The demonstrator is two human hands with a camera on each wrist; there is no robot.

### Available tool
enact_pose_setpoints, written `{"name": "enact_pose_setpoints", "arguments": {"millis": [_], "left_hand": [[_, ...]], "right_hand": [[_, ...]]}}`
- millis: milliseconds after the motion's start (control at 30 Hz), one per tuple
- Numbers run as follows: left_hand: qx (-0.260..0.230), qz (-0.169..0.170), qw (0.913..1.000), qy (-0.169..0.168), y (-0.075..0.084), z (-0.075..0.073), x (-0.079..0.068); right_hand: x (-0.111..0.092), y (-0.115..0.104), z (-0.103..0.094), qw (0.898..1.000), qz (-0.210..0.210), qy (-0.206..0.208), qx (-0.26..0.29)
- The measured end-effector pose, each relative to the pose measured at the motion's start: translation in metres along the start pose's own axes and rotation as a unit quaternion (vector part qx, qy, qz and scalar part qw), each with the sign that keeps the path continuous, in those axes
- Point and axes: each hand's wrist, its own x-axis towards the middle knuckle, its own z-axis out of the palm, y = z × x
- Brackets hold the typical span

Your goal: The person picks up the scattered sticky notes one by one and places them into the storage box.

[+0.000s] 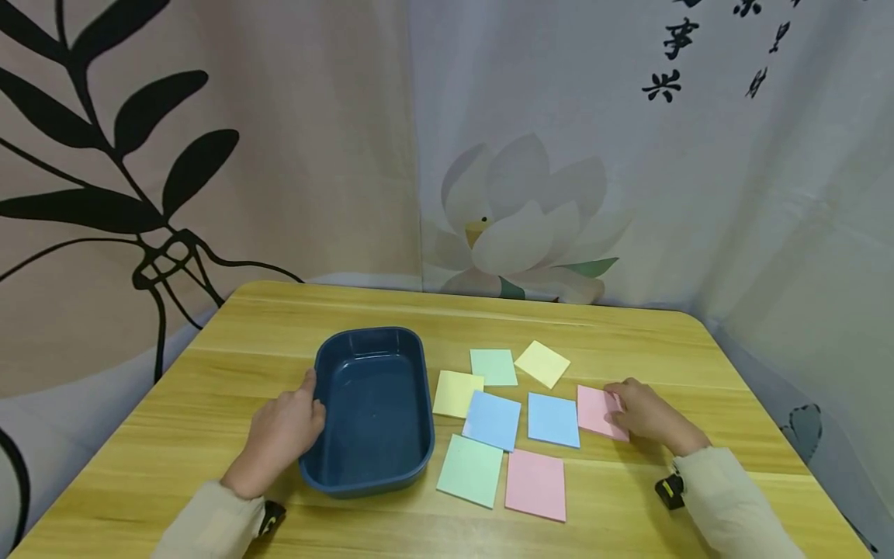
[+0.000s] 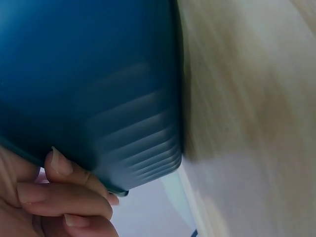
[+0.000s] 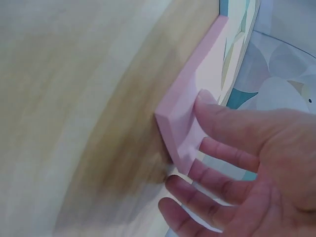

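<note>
Head, curtain writing (image 1: pixel 666 70): black brush characters, upper right; 事 and 兴 legible, others cut off above or too slanted to read.
Head, wrist devices (image 1: pixel 670 491): black with yellow marks, too small to read.
Head, blue tray (image 1: pixel 373 415): on the table, left of the pads.
Head, left hand (image 1: pixel 286 425): gripping the tray's left rim.
Head, pink pad (image 1: pixel 595 410): rightmost of the pads, right end partly hidden by fingers.
Head, right hand (image 1: pixel 646 415): pinching that right end.
Head, other pads (image 1: pixel 554 420): two blue, two green, two yellow, one more pink, grouped between tray and right hand.
Head, table (image 1: pixel 726 404): yellowish wood grain, near edge cut off.
Head, curtain (image 1: pixel 335 147): pale, printed with dark leaves and a lotus.
Left wrist, tray wall: ribbed, cut off upper left; fingers curled at the rim.
Right wrist, pad edge: thick; thumb on its face, fingers bent alongside, firmness impossible to tell.
Right wrist, wood: blurred, shadowed beside the pad.
</note>
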Motion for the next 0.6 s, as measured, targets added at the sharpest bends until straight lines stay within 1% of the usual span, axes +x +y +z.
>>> {"name": "enact_pose_setpoints", "arguments": {"millis": [233, 400, 600], "left_hand": [[-0.008, -0.015, 0.9998, -0.010, -0.0006, 0.0022, 0.0003], [-0.005, -0.013, 0.9999, -0.009, -0.0009, 0.0027, -0.0010], [-0.003, -0.004, 1.0000, 0.001, -0.0020, 0.0035, 0.0012]], "right_hand": [[0.0017, 0.0006, -0.0029, 0.999, 0.027, -0.013, 0.015], [0.0032, 0.0030, -0.0026, 0.999, 0.036, -0.019, 0.024], [0.0044, 0.0037, -0.0034, 0.998, 0.046, -0.009, 0.032]]}}
